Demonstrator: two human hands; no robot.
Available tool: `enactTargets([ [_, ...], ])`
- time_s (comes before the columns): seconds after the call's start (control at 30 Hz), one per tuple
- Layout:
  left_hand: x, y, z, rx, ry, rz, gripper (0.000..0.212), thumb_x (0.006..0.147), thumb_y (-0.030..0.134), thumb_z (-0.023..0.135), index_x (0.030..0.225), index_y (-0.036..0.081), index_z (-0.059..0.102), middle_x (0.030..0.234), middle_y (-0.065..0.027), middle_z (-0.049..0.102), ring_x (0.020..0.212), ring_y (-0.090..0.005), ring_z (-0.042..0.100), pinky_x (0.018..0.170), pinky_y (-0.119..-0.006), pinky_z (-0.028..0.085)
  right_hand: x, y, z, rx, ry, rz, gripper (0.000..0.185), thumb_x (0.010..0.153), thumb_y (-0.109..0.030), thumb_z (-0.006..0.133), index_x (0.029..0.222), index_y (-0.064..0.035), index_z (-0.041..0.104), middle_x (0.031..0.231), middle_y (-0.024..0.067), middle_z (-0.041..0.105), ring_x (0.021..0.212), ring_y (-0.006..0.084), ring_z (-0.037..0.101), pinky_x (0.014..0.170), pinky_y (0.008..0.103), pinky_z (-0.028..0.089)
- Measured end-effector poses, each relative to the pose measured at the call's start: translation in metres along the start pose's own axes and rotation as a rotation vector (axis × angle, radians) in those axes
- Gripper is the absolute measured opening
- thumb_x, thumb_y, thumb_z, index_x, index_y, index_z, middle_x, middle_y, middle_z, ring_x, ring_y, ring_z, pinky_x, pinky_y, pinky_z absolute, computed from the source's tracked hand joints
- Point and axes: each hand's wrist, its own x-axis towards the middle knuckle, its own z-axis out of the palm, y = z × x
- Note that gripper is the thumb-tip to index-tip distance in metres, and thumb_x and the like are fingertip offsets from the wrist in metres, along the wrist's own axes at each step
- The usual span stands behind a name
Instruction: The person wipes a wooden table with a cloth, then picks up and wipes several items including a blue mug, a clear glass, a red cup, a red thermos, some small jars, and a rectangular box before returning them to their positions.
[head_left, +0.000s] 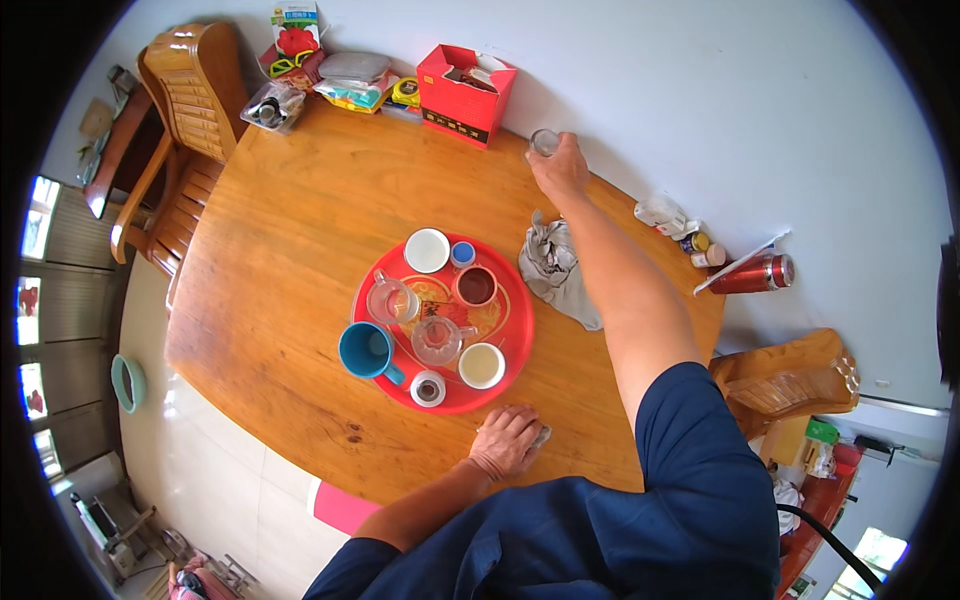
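At the table's far edge by the wall, my right hand grips a clear glass jar or cup. My left hand rests near the front edge, closed over a crumpled pale cloth or tissue that is mostly hidden. Between them lies a round red tray. It carries a blue mug, two clear glass mugs, white cups, a cup with a dark inside, a blue-capped container and a small white container. Beside my right forearm sits a bunched grey cloth.
Against the wall stand an open red box, a tape measure, stacked packets and a clear plastic box. Small bottles and a red thermos line the right end. Wooden chairs flank the wooden table.
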Motion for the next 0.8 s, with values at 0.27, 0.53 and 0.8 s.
enactTargets([
  [0.27,-0.007,-0.003,0.005,0.021,-0.009,0.001,0.046,0.074,0.02,0.076,0.119,0.01,0.068,0.126,-0.0109,0.064,0.12,-0.0324,0.059,0.103,-0.05,0.046,-0.099,0.065,-0.088,0.494,-0.007,-0.163,0.07,0.078,-0.026,0.084,0.135,0.0038,0.056,0.121,0.0196,0.07,0.112,0.0307,0.069,0.096,0.0414,0.054],
  [0.53,-0.004,0.003,0.006,0.036,0.078,0.059,0.037,0.079,0.016,0.073,0.115,0.009,0.068,0.117,-0.0111,0.067,0.109,-0.0337,0.061,0.097,-0.049,0.046,-0.348,0.163,-0.2,0.37,-0.151,0.114,0.066,0.08,-0.021,0.083,0.134,0.0054,0.056,0.125,0.0211,0.065,0.117,0.0307,0.064,0.1,0.0404,0.052],
  [0.8,-0.007,0.031,0.038,-0.113,0.105,-0.093,0.022,0.084,0.013,0.067,0.105,0.007,0.068,0.108,-0.0159,0.068,0.101,-0.038,0.062,0.09,-0.052,0.049,-0.522,0.153,-0.198,0.064,-0.292,0.093,0.066,0.075,-0.025,0.085,0.13,0.0007,0.059,0.122,0.0226,0.066,0.114,0.0384,0.065,0.097,0.0451,0.054],
])
